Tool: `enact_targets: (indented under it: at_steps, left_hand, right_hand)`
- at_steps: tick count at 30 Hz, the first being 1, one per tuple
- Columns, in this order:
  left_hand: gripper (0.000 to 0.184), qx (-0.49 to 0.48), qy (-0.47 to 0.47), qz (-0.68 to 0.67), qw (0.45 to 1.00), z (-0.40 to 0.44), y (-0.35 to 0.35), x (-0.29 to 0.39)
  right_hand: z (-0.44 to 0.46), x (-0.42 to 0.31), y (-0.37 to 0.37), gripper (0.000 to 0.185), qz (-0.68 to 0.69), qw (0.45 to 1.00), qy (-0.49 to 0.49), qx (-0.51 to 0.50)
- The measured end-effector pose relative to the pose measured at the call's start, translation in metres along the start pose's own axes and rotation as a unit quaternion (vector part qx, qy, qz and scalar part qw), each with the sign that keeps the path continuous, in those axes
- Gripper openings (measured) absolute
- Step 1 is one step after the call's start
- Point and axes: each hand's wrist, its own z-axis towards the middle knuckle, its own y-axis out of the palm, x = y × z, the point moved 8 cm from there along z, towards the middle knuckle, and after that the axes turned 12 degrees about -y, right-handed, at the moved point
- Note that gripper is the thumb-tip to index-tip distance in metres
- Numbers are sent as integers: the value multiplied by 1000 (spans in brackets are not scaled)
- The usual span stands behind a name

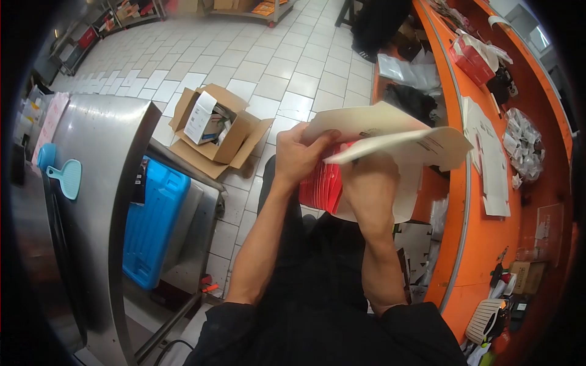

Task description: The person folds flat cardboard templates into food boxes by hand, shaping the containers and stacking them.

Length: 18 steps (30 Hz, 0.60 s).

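Note:
A pale cardboard box [410, 194] with its flaps raised is held in front of my body. Its printed upper flap [403, 145] stretches across the top. Inside sits a stack of thin red packets [321, 186], their edges lined up; what they contain cannot be seen. My left hand [296, 155] grips the box at its left side, thumb on the inner face of a flap. My right hand [372, 186] reaches in below the upper flap, beside the red stack. That flap hides its fingers.
A steel table [110, 140] on the left carries a light-blue scoop-shaped item [68, 178]. Below it leans a blue plastic lid [157, 219]. An open carton [235, 139] lies on the tiled floor. The orange counter [470, 256] at right holds flat white cardboard [491, 177] and a plastic bag [524, 143].

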Motion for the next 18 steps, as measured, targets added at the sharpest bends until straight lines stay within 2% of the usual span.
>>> enact_targets:
  at_steps: [1,2,5,6,7,9,10,11,12,15,16,18]
  left_hand:
    - [26,19,-2,-23,1000,-1,-2,1]
    - [26,38,-4,-45,998,-2,-6,2]
    - [24,37,-44,-51,997,-3,-2,-2]
    - [24,21,-42,-43,998,-3,1,-4]
    - [22,7,-52,-77,996,-1,1,-10]
    - [22,-15,-56,-104,993,4,-2,-15]
    - [22,-59,-51,-105,991,4,-1,-14]
    - [22,-99,-47,-107,988,4,1,-12]
    - [22,-98,-45,-105,989,5,-2,-10]
    - [24,-109,-76,-127,983,-1,0,-6]
    - [26,-102,-97,-67,988,-2,2,0]
    - [28,-119,-113,11,986,-1,9,5]
  right_hand:
    - [4,1,6,32,-12,999,29,-8]
    - [9,1,13,33,-8,998,39,-51]
    - [21,-3,21,33,-11,998,17,-55]
    - [18,13,37,34,40,978,131,-159]
    - [16,20,35,34,41,977,147,-148]
    - [13,26,46,34,148,969,134,-148]
    - [10,31,46,33,186,974,32,-122]
    - [6,40,28,32,261,957,61,-107]
    - [-1,47,10,31,335,933,88,-96]
    - [-48,110,-45,25,255,927,231,151]
    - [-69,130,-58,26,198,913,275,227]
    - [-94,170,-47,31,214,901,315,206]
